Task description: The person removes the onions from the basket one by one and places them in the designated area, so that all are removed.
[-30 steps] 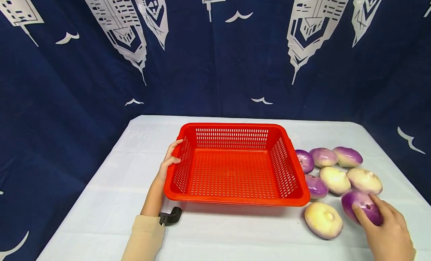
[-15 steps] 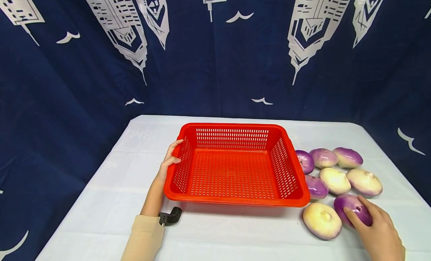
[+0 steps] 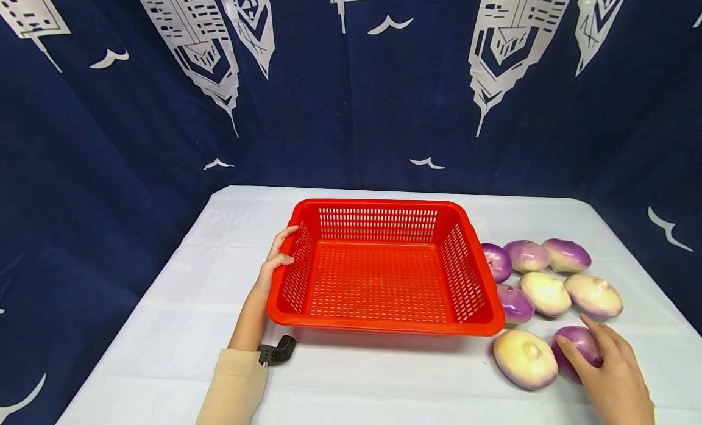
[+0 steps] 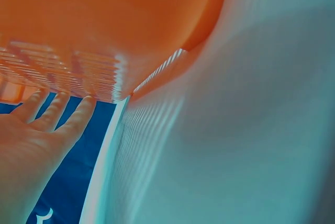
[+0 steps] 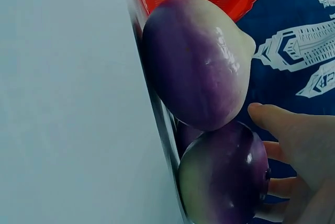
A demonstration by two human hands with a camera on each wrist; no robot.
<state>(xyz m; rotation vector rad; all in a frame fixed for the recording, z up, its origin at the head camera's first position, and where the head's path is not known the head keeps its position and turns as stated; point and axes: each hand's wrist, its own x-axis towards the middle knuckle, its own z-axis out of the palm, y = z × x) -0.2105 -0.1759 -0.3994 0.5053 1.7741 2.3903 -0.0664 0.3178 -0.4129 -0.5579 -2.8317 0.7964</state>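
A red plastic basket point(image 3: 384, 327) stands on the white table. At its left rim is my left hand point(image 3: 270, 271), with thumb and a finger over the edge. In the left wrist view, the other fingers of that hand point(image 4: 36, 135) lie against the basket's outer wall. Near the table's front right, my right hand point(image 3: 620, 376) is spread over a purple turnip point(image 3: 585, 341), which rests beside a pale turnip point(image 3: 525, 359). The right wrist view shows the thumb standing off the purple turnip point(image 5: 225, 177); finger contact behind it cannot be told.
Several more purple and white turnips lie right of the basket, among them a pale one point(image 3: 545, 294) and a purple one point(image 3: 567, 255). Two purple turnips point(image 3: 514, 304) are partly hidden by the basket's right rim. A dark blue curtain point(image 3: 351, 108) hangs behind the table.
My right hand has shifted the purple turnip left, up to the pale one, and its fingers have loosened around it. The left hand and the basket have stayed in place.
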